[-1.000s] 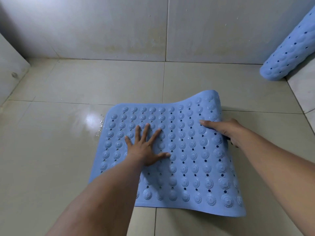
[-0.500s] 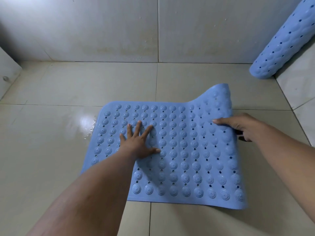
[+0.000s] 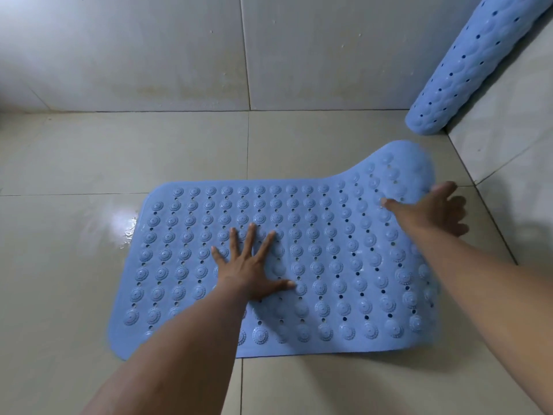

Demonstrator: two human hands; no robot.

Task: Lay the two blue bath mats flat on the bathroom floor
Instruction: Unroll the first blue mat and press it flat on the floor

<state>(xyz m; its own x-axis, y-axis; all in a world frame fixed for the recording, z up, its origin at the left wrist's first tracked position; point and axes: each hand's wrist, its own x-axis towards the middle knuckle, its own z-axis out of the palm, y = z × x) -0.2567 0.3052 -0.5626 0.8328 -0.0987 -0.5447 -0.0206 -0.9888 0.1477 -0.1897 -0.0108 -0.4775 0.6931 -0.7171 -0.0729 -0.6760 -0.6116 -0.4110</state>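
A blue bath mat [image 3: 329, 253] with round studs and small holes is spread over the tiled floor. Its left and middle lie flat. Its far right corner still curls upward. My left hand [image 3: 251, 265] presses palm-down on the mat's middle, fingers spread. My right hand [image 3: 428, 211] holds the raised right edge, thumb on top and fingers behind it. A second blue mat [image 3: 472, 67], rolled into a tube, leans in the corner at the top right.
A tiled wall [image 3: 179, 55] closes off the far side. Another tiled wall [image 3: 514, 145] rises on the right, close to the mat's curled edge. A wet, shiny patch [image 3: 119, 226] lies on the floor beside the mat's left edge.
The mat has unrolled further to the right and more of it lies flat. My right hand moved right with the curled edge. My left hand stayed pressed on the middle.
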